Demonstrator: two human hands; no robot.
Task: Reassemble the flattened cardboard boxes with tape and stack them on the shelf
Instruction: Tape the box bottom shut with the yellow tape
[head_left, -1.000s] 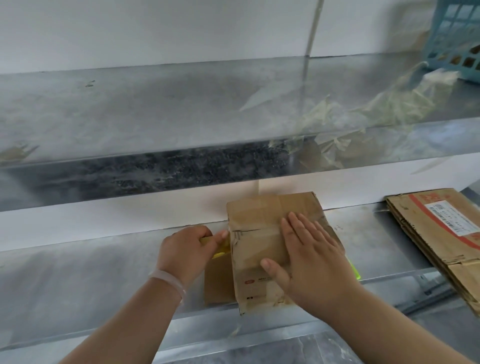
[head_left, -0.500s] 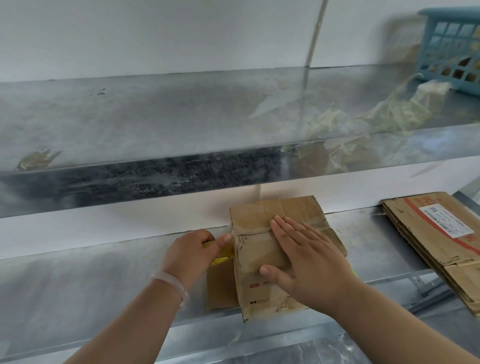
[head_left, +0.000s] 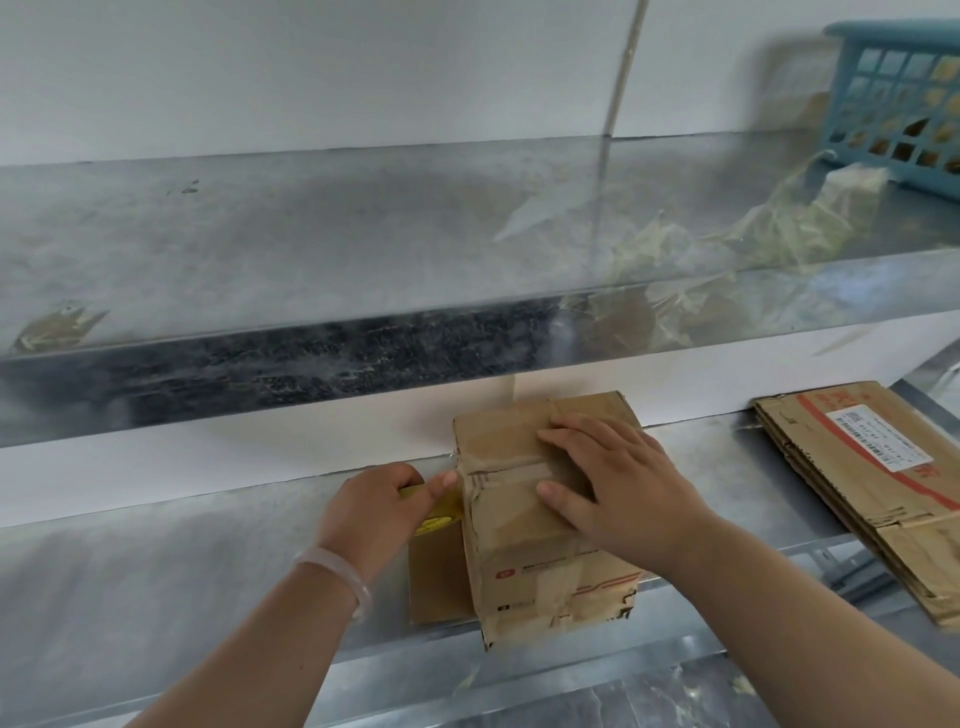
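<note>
A small brown cardboard box (head_left: 524, 561) with old tape and red print stands on the lower metal shelf (head_left: 182, 582). My right hand (head_left: 618, 483) lies flat on its top, fingers straight, pressing down. My left hand (head_left: 379, 509) is at the box's left side, fingers curled round a yellow tape roll (head_left: 436, 514) held against the box's upper left edge. A loose flap (head_left: 434, 577) hangs down on the box's left side. A stack of flattened cardboard boxes (head_left: 872, 483) with a white label lies on the same shelf at the right.
The upper metal shelf (head_left: 311, 260) carries crumpled clear tape scraps (head_left: 727, 244) and a blue plastic basket (head_left: 904, 104) at the far right. A small tape scrap (head_left: 57, 327) sits near its left front edge. A white wall stands behind both shelves.
The view has tilted slightly, so everything sits lower in frame. My right hand has slid a little left on the box top. My left hand stays at the box's left edge with the tape.
</note>
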